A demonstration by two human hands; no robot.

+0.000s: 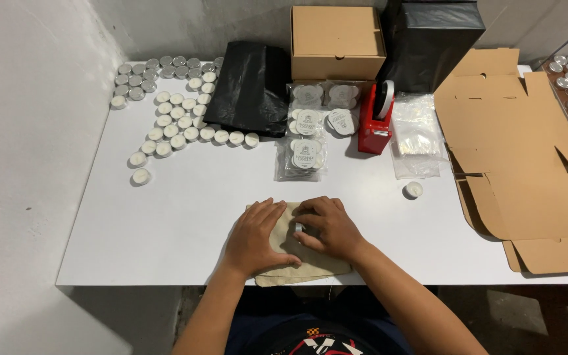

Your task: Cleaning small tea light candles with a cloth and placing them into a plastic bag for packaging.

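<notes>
Beige cloth pouch point(297, 260) at lower centre, table point(165, 217) front edge | left hand point(253, 238) flat, open on it | right hand point(327, 227) pinching small silver tealight point(298, 228) against pouch | lone tealight point(413, 190) right of centre | tealight cluster point(165, 98) upper left | red tape dispenser point(376, 118) above centre
</notes>
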